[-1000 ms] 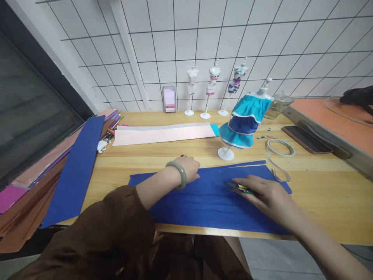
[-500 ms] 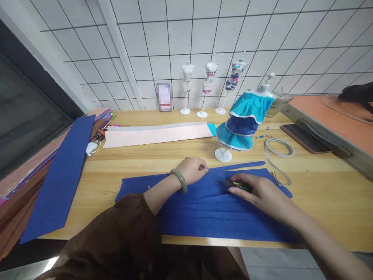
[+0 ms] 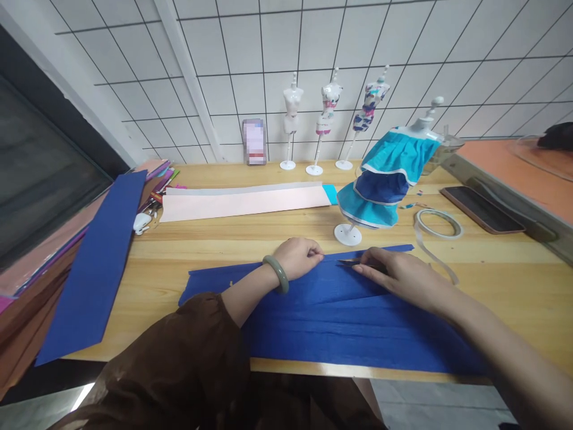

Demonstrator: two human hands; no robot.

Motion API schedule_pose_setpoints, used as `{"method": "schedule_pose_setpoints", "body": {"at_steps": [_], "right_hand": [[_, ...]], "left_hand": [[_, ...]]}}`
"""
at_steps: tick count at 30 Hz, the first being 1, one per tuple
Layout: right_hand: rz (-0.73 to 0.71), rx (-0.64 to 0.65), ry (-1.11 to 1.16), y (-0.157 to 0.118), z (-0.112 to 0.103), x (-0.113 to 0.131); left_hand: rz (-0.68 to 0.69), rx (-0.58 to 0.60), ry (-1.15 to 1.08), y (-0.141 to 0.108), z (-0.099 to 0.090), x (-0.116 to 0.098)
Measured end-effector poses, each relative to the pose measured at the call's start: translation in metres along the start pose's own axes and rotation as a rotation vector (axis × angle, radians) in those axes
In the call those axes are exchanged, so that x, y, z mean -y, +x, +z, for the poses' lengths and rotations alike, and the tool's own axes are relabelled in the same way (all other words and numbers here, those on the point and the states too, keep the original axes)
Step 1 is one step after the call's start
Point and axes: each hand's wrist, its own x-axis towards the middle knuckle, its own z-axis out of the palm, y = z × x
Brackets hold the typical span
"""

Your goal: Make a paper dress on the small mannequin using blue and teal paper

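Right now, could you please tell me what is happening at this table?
Someone is working on a blue sheet at the near edge of a wooden table. The right hand holds a small dark-bladed tool, its tip pointing toward the left hand, which is curled at the sheet's far edge. Beyond the sheet stands a mannequin in a tiered dress.

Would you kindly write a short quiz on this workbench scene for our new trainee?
1. True or false: the right hand holds a small, dark, pointed tool while the left hand is near the far edge of the wide, creased, dark blue sheet.
2. Which arm wears the smooth, grey-green, round bangle? A. left; B. right; C. both.
3. How many small white mannequins stand in the row along the white tiled wall?

Key: 1. True; 2. A; 3. Three.
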Motion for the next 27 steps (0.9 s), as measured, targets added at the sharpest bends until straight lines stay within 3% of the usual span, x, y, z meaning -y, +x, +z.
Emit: {"method": "schedule_pose_setpoints", "body": {"at_steps": [12,27], "right_hand": [[-0.011,0.111,0.015,0.018,-0.012,0.013],[0.074,0.18,0.058,0.013,-0.017,0.01]], "left_hand": [[0.034,0.072,-0.076,-0.002,-0.008,-0.001],[0.024,0.125,-0.031,-0.003,-0.009,-0.003]]}}
